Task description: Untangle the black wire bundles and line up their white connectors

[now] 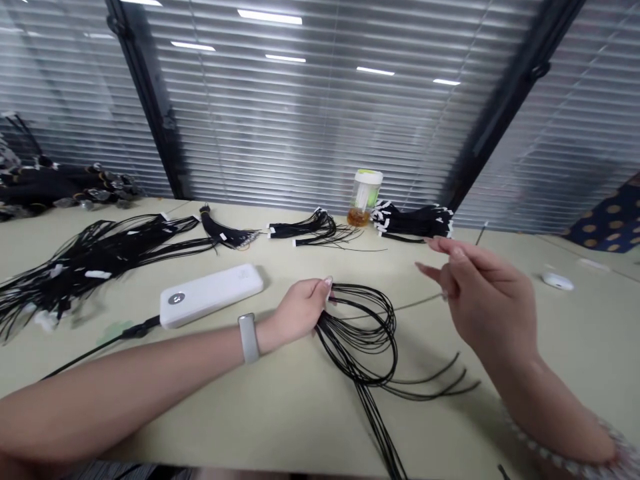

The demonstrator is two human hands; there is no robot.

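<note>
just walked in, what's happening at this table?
A person is working at a table. The left hand grips a looped cord bundle lying on it. The right hand is raised beside it, fingers partly closed, possibly pinching one strand; hard to tell. Tagged cord bundles, a white power bank and a jar sit further back.

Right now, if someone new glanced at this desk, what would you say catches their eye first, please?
Most likely the loop of black cords in the middle of the table, pinched at its left side by the left hand, with the right hand raised right of it. Next, the white power bank to the left, and the green-lidded jar at the far edge.
</note>
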